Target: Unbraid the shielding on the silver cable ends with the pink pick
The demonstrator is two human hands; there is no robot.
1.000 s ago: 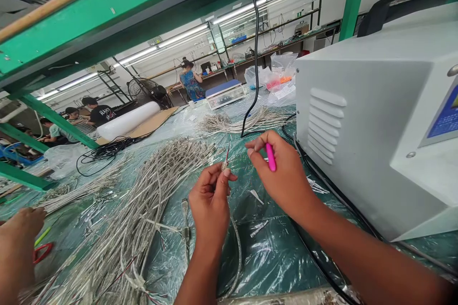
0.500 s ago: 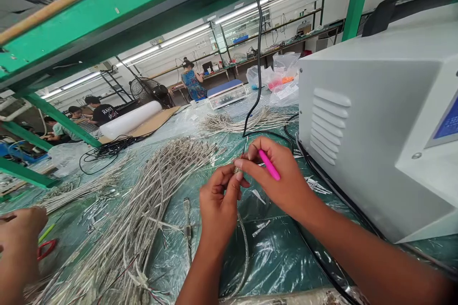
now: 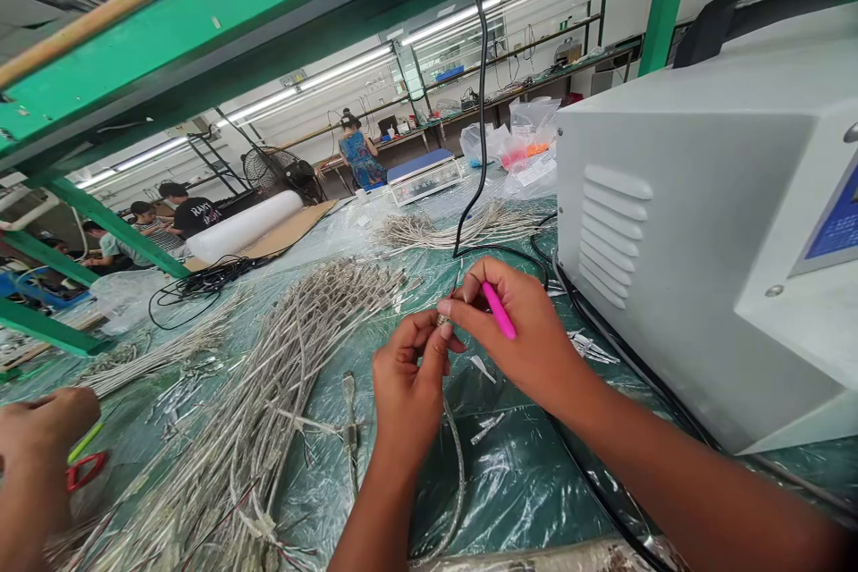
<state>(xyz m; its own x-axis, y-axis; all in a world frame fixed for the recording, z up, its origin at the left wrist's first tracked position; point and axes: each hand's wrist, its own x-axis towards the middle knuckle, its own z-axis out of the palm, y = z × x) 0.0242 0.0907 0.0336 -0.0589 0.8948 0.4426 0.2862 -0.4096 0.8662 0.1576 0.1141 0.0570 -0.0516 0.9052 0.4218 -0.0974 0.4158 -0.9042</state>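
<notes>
Pink tool (image 3: 500, 311), one, gripped in the right hand (image 3: 523, 322), slanting out behind the thumb; right thumb and forefinger closed at the end of one grey cable (image 3: 461, 474), exact pinch hidden; left hand (image 3: 410, 375) pinches the same cable end, thumb against forefinger, just below the right fingertips; cable hangs in one curve to the green bench cover (image 3: 523, 492); three bundles of pale cable: one large pile (image 3: 295, 349) left of the left hand, one smaller bundle (image 3: 178, 341) farther left, one far bundle (image 3: 462, 228) beyond both hands; two white scraps (image 3: 487, 429) below the right hand; one grey machine (image 3: 690, 241) at right, one scale (image 3: 425, 177) and one white roll (image 3: 246, 226) toward the back; one other person's hand (image 3: 50, 429) at the left edge, its grip cannot be told, beside one red handle (image 3: 87, 470) and one green stick (image 3: 84, 444); at least four people in the background.
</notes>
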